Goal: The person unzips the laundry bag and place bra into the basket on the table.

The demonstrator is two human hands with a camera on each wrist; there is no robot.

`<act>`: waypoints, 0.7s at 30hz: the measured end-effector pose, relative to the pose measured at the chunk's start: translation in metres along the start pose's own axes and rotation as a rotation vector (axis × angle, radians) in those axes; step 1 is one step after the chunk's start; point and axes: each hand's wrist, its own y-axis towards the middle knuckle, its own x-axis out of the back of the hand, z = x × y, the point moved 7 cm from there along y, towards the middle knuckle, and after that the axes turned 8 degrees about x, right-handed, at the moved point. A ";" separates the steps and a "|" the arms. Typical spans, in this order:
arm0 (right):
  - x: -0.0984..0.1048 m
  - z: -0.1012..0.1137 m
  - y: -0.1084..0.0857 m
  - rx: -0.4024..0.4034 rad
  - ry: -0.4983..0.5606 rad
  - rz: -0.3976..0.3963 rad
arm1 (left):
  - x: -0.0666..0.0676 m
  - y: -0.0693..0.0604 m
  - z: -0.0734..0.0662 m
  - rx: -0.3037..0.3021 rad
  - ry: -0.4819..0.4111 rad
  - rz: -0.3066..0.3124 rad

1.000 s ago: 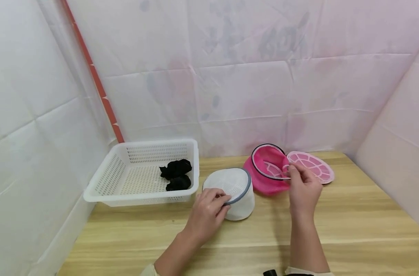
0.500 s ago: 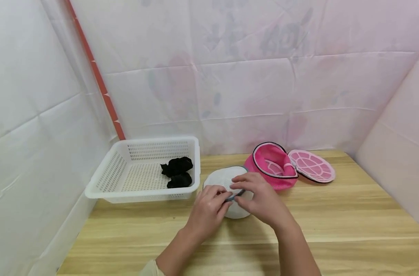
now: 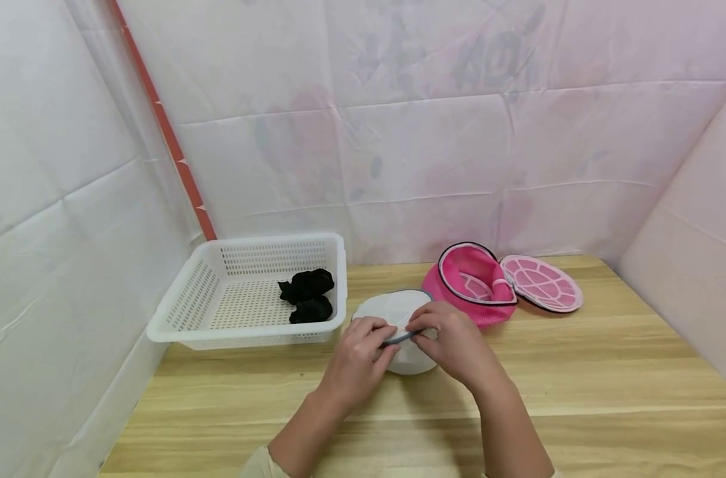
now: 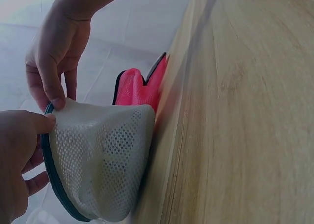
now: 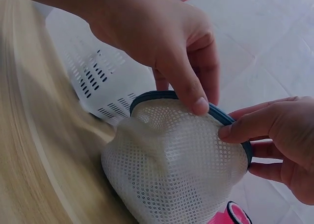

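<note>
A white mesh laundry bag (image 3: 407, 358) with a blue-grey zipped rim stands on the table, its round lid on top. My left hand (image 3: 358, 358) pinches the rim at the near left, thumb below and fingers above. Just to its right my right hand (image 3: 452, 342) pinches the same rim. In the left wrist view the left hand (image 4: 17, 155) has its thumb on the mesh just under the rim. The right wrist view shows the right hand (image 5: 284, 138) gripping the rim between thumb and fingers. The zip pull is hidden.
A pink mesh bag (image 3: 437, 292) sits open behind and to the right, its patterned lid (image 3: 545, 284) folded out onto the table (image 3: 608, 372). At left stands a white perforated basket (image 3: 186, 318) holding black cloth bundles (image 3: 308, 285). White sheeting (image 3: 411, 153) walls the back.
My right hand has let go of the pink bag, moved left to the white bag and now pinches its rim. The left hand has stayed on the rim.
</note>
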 end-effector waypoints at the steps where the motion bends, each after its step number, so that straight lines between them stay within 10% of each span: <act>1: 0.001 -0.002 0.000 -0.007 0.013 -0.007 | 0.000 0.000 0.001 0.007 -0.002 0.004; 21: 0.029 -0.019 -0.010 -0.064 0.100 -0.181 | 0.009 -0.001 0.026 0.143 -0.020 -0.068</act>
